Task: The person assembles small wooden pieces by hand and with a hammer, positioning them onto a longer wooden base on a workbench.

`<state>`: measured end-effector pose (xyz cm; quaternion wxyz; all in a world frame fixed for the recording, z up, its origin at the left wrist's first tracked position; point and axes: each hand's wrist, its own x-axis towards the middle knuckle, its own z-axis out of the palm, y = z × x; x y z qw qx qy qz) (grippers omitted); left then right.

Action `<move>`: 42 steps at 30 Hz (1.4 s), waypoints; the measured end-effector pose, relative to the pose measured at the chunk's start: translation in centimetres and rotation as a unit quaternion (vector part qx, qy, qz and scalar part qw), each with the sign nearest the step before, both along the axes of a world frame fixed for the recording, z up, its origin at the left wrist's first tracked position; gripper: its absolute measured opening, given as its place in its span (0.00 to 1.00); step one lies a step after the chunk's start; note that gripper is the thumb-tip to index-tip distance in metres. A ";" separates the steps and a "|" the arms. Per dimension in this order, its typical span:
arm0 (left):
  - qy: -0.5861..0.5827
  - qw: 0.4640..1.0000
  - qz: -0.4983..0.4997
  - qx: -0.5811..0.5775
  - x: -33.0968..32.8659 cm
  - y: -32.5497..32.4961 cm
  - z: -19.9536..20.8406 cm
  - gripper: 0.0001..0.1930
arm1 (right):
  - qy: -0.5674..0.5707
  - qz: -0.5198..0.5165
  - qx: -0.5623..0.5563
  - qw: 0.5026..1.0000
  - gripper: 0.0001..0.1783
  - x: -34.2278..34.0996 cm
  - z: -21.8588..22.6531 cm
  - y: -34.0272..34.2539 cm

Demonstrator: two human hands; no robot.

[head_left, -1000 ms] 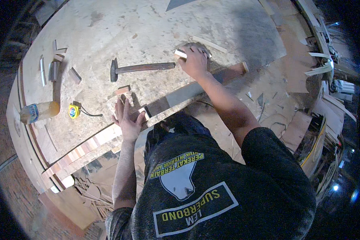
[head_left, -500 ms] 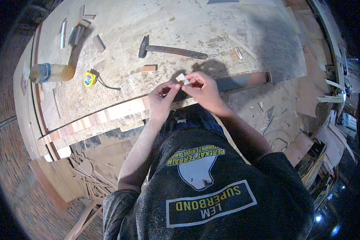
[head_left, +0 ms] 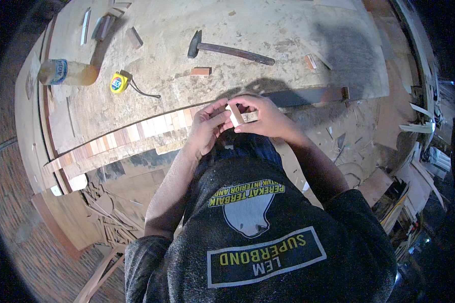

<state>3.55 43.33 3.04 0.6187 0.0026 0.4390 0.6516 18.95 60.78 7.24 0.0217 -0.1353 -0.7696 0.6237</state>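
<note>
A small wooden block (head_left: 236, 116), pale on one face and brown on another, is held up between my two hands near the bench's front edge. The fingers of my left hand (head_left: 209, 126) close on its left side. From the right, my right hand (head_left: 266, 119) pinches it between thumb and fingers. Left of my hands, a row of small wood pieces (head_left: 131, 134) in mixed light and reddish tones lies side by side along the front edge. A long dark strip (head_left: 308, 97) continues that line on the right.
Beyond my hands lie a hammer (head_left: 235, 53), a reddish block (head_left: 200, 71) and a yellow tape measure (head_left: 119, 83). A plastic bottle (head_left: 71, 72) lies on its side at the left. Several wood pieces (head_left: 105, 28) sit at the far left; scrap strips (head_left: 108, 219) are piled below.
The block has come closer to my body and been turned, showing a larger brown face. Both hands have gathered closer around it. The view has shifted, so the bench things appear farther up and right.
</note>
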 end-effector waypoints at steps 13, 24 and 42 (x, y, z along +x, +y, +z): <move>0.763 0.619 -0.185 -0.009 -3.8 -1.3 -3.9 0.53 | 0.060 -0.059 0.260 0.962 0.35 -0.4 -7.6 1.3; 0.765 0.614 -0.191 0.001 -2.9 -0.1 -5.9 0.49 | 0.011 -0.022 0.320 0.947 0.37 -1.4 -9.8 0.2; 0.749 0.631 -0.202 -0.003 -3.0 -0.2 -5.9 0.53 | 0.019 0.013 0.314 0.949 0.42 -1.3 -9.9 0.1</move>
